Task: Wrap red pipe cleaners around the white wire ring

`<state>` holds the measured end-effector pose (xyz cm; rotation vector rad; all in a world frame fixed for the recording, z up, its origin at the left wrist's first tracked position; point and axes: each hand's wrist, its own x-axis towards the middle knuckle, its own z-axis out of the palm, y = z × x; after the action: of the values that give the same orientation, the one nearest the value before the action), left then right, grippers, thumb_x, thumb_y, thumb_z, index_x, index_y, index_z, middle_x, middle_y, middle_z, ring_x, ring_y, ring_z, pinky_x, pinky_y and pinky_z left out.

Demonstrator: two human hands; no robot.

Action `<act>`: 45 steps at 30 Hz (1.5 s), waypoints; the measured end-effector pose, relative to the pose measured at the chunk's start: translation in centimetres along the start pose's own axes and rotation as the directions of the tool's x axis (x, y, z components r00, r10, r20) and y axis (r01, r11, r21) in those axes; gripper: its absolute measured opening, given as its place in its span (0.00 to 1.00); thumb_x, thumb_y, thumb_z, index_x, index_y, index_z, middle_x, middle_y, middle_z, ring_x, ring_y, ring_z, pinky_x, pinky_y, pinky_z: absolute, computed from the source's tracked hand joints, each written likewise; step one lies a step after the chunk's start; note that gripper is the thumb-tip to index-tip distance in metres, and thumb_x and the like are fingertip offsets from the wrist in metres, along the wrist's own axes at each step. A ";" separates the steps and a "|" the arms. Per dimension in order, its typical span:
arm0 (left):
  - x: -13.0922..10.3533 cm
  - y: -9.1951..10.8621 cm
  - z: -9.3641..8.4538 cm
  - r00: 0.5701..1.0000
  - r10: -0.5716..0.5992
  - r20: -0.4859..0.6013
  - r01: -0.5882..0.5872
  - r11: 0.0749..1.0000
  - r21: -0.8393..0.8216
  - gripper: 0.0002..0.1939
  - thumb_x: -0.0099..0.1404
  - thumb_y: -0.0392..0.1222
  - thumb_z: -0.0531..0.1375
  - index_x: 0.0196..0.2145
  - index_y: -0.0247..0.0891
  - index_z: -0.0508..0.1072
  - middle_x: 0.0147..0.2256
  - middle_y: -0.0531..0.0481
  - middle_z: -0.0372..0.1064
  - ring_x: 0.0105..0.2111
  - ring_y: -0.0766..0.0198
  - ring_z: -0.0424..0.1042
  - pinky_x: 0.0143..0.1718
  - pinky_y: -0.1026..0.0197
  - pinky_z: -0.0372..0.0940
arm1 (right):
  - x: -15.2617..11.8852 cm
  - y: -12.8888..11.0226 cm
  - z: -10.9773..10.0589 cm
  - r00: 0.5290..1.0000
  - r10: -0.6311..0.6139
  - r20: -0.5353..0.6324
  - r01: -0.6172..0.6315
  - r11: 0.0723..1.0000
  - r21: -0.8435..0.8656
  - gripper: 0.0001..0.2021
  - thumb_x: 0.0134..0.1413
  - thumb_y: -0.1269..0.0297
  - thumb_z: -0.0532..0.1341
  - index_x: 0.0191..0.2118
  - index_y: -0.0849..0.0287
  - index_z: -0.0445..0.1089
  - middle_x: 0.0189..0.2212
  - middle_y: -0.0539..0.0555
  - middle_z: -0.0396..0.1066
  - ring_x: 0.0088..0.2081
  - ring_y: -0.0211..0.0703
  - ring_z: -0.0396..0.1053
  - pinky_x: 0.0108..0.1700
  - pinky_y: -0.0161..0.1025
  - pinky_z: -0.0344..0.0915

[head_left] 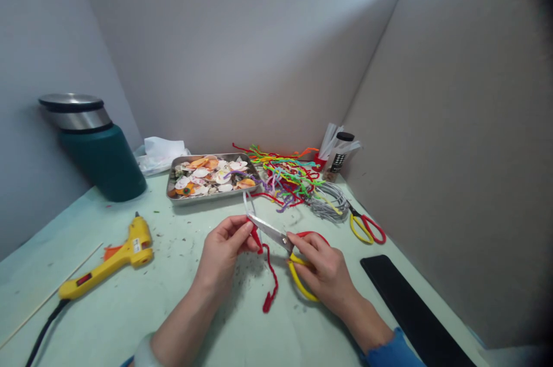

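My left hand (228, 243) pinches a red fuzzy strand, like yarn or chenille stem (273, 275), between thumb and fingers. One part of it is bunched at the fingertips, and a wavy tail with a curled end hangs down over the table. A thin pale strip (247, 203) rises from the same fingertips. My right hand (323, 266) is closed on scissors (298, 277) with one red and one yellow handle. Their blades point left and touch or nearly touch my left fingertips; whether the strand lies between them I cannot tell.
A metal tray of shells (212, 200) stands behind my hands. Right of it lie tangled coloured strands (287, 174), coiled grey wire (330, 205) and second scissors (367, 229). A yellow glue gun (108, 263) and teal bottle (103, 159) are left; a black strip (410, 303) lies right.
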<state>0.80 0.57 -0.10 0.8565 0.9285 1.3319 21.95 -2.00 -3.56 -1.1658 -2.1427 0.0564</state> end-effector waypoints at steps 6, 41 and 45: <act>-0.1 0.0 0.0 1.000 0.001 0.014 -0.001 1.000 0.016 0.11 0.57 0.41 0.62 0.36 0.34 0.70 0.18 0.55 0.68 0.20 0.69 0.66 0.27 0.65 0.63 | 0.0 -0.2 -0.1 1.000 -0.025 -0.012 0.025 1.000 0.002 0.22 0.55 0.69 0.57 0.57 0.56 0.61 0.40 0.59 0.67 0.35 0.42 0.67 0.33 0.38 0.65; -0.4 0.4 -0.1 0.997 0.054 0.056 -0.056 0.998 0.022 0.09 0.55 0.42 0.63 0.34 0.37 0.70 0.29 0.50 0.72 0.19 0.71 0.65 0.25 0.65 0.61 | 1.6 -0.5 -3.3 0.924 0.377 0.057 -0.305 0.821 -0.482 0.05 0.50 0.68 0.60 0.32 0.57 0.74 0.27 0.59 0.72 0.32 0.50 0.70 0.30 0.39 0.59; -0.4 0.5 0.0 0.991 0.080 0.104 -0.084 0.996 0.041 0.07 0.55 0.41 0.62 0.32 0.37 0.70 0.30 0.52 0.71 0.18 0.72 0.65 0.24 0.65 0.61 | 4.4 -2.6 -3.0 0.980 0.200 0.024 -0.199 0.979 -0.037 0.09 0.58 0.65 0.56 0.40 0.55 0.72 0.36 0.54 0.73 0.36 0.42 0.70 0.37 0.38 0.63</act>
<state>0.61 0.15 0.38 0.9977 0.8539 1.3287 20.26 -1.07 2.03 -1.4044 -2.0507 0.1266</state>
